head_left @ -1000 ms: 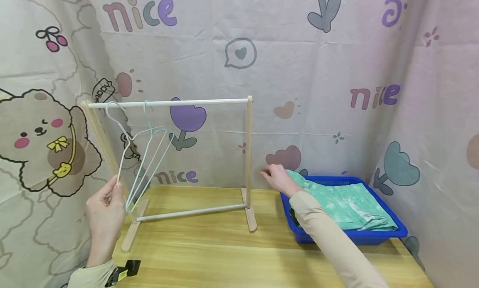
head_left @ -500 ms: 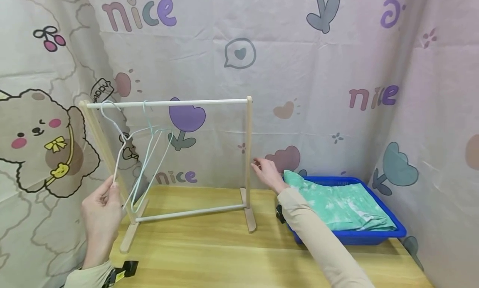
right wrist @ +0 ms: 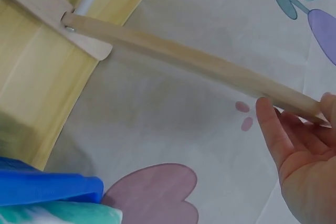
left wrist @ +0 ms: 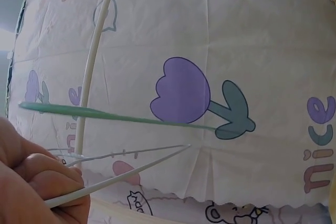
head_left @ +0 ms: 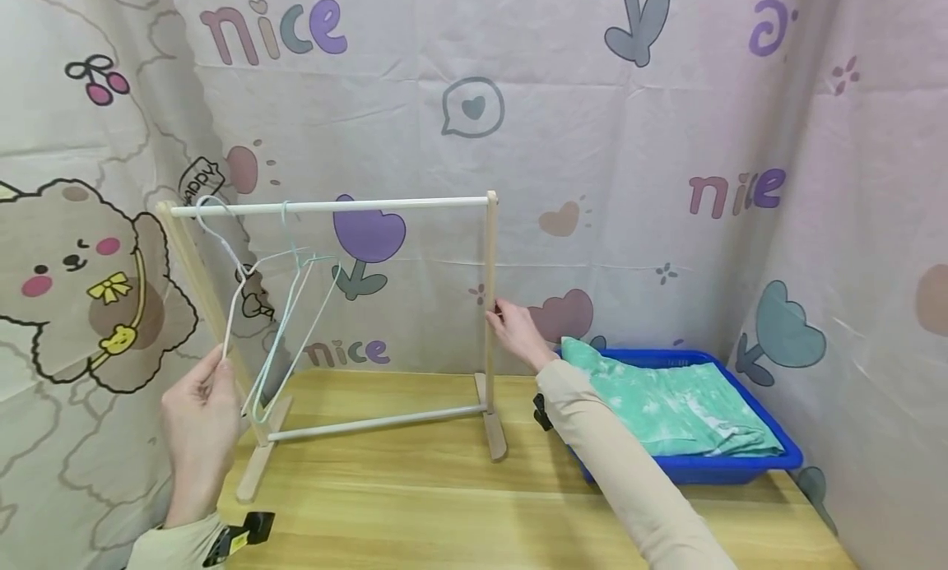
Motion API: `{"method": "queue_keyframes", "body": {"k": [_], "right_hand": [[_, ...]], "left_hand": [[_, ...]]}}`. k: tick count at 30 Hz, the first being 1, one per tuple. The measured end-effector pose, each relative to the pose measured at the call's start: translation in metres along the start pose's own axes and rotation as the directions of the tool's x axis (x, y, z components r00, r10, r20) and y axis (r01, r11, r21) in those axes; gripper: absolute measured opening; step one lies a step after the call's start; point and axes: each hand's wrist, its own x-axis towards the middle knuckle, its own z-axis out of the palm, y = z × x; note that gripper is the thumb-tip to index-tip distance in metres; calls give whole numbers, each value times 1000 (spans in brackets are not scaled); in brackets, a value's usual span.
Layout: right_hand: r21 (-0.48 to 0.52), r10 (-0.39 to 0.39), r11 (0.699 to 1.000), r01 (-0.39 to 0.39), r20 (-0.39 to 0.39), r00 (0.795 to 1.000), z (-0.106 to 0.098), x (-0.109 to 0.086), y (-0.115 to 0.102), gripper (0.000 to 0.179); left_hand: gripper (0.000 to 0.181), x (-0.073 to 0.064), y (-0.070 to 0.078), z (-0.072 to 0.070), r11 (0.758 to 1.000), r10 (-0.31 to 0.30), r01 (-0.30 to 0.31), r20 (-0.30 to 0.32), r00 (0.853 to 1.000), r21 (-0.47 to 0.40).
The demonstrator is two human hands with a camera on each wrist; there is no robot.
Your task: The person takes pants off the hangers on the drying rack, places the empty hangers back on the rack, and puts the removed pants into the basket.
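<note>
A white wire hanger [head_left: 232,315] hangs by its hook at the left end of the rack's top bar [head_left: 385,204]. My left hand [head_left: 202,422] pinches its lower corner between thumb and fingers. Beside it a pale green hanger [head_left: 272,352] hangs on the same bar; in the left wrist view this green hanger [left wrist: 100,114] shows edge-on above the hand. My right hand [head_left: 522,335] holds the rack's right wooden post [head_left: 490,257] partway up. In the right wrist view the fingertips [right wrist: 263,103] lie against the post [right wrist: 184,66].
A blue plastic basket [head_left: 733,471] stands at the right of the wooden table [head_left: 415,512]. Folded green-and-white cloth [head_left: 666,410] lies in it, under the right forearm. Printed curtains [head_left: 415,126] enclose the back and both sides. A lower bar [head_left: 370,424] joins the rack's feet.
My right hand has moved left from above the basket's edge to the rack's right post and taken hold of it. The left hand has drawn the white hanger's corner slightly left.
</note>
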Motion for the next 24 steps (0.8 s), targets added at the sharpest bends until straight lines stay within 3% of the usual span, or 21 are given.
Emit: {"method": "queue_keyframes", "body": {"k": [6, 15, 24], "right_hand": [[12, 38, 999, -39, 6, 999, 1, 0, -5, 22], [-58, 5, 998, -6, -15, 1000, 5, 0, -2, 18], [-80, -22, 997, 19, -28, 999, 6, 0, -1, 17]], "left_hand": [[33, 3, 4, -4, 998, 65, -65, -32, 997, -3], [33, 16, 9, -3, 992, 123, -123, -60, 991, 4], [40, 29, 9, -5, 988, 51, -58, 53, 997, 145]]}}
